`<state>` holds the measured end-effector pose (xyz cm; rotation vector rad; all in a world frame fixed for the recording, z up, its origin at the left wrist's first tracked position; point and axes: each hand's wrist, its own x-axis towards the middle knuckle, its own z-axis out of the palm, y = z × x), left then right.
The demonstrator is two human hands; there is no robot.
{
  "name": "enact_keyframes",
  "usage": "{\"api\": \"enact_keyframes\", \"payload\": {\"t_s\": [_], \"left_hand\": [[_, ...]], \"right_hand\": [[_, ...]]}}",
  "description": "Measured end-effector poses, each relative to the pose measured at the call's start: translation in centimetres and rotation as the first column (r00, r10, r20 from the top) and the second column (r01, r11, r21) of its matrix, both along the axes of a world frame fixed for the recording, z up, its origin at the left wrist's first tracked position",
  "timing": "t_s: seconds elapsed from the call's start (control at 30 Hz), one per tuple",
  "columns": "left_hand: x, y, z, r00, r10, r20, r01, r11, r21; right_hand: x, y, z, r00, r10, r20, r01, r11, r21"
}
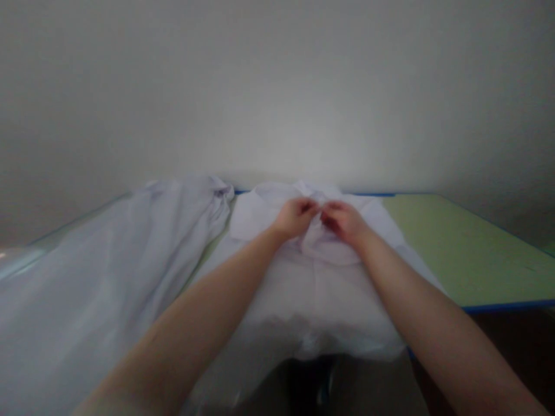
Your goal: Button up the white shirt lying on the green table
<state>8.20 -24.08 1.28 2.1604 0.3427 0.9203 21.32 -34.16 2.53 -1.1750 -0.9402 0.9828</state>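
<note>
A white shirt (pixel 312 289) lies spread on a green table (pixel 459 248), its collar toward the far wall. My left hand (pixel 295 216) and my right hand (pixel 342 221) meet at the collar. Both have their fingers pinched on the fabric near the neck opening, almost touching each other. Both forearms stretch out over the shirt's body. The picture is blurred, so I cannot make out small details such as buttons.
A second pale garment (pixel 108 271) lies heaped along the left side of the table. The table has a blue edge (pixel 507 306), and green surface shows at the right. A plain wall stands right behind the table.
</note>
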Motion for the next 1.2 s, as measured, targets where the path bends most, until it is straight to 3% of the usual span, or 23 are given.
{"api": "enact_keyframes", "payload": {"t_s": [0.2, 0.3, 0.43, 0.53, 0.63, 0.73, 0.8, 0.9, 1.0, 1.1, 1.2], "left_hand": [[-0.3, -0.6, 0.6, 0.998, 0.07, 0.007, -0.07, 0.974, 0.214], [-0.4, -0.7, 0.6, 0.997, 0.08, 0.018, -0.082, 0.965, 0.247], [-0.2, -1.1, 0.4, 0.989, 0.15, 0.013, -0.15, 0.978, 0.144], [-0.2, -1.6, 0.3, 0.975, 0.224, -0.016, -0.222, 0.973, 0.063], [0.0, -2.0, 0.2, 0.997, 0.077, -0.015, -0.078, 0.997, -0.019], [0.5, -1.7, -0.1, 0.983, -0.126, 0.131, 0.147, 0.975, -0.168], [0.9, -1.2, -0.5, 0.977, -0.062, 0.204, 0.114, 0.961, -0.253], [1.1, -0.5, -0.9, 0.973, 0.218, 0.076, -0.19, 0.945, -0.267], [0.8, -0.1, -1.0, 0.923, 0.36, -0.133, -0.375, 0.92, -0.111], [0.3, 0.2, -0.9, 0.874, 0.358, -0.328, -0.368, 0.929, 0.032], [0.1, 0.4, -0.6, 0.87, 0.226, -0.439, -0.239, 0.971, 0.028]], "right_hand": [[0.4, 0.2, -0.4, 0.993, 0.044, -0.107, -0.053, 0.996, -0.077], [0.4, 0.3, -0.4, 0.994, 0.027, -0.11, -0.037, 0.994, -0.098], [-0.1, 0.4, -0.4, 0.999, -0.033, 0.008, 0.033, 0.996, -0.085], [-0.7, 0.7, -0.6, 0.968, -0.107, 0.228, 0.121, 0.991, -0.049], [-1.1, 1.0, -1.0, 0.888, -0.198, 0.416, 0.226, 0.974, -0.02], [-0.9, 1.1, -1.3, 0.898, -0.242, 0.367, 0.263, 0.965, -0.005], [-0.7, 1.1, -1.3, 0.931, -0.223, 0.289, 0.228, 0.973, 0.016], [-0.7, 1.1, -1.3, 0.967, -0.133, 0.219, 0.13, 0.991, 0.03], [-0.9, 1.0, -1.0, 0.98, -0.118, 0.163, 0.117, 0.993, 0.016], [-1.0, 0.8, -0.1, 0.976, -0.19, 0.107, 0.189, 0.982, 0.019], [-0.6, 0.5, 1.1, 0.956, -0.277, 0.095, 0.277, 0.961, 0.018]]}}
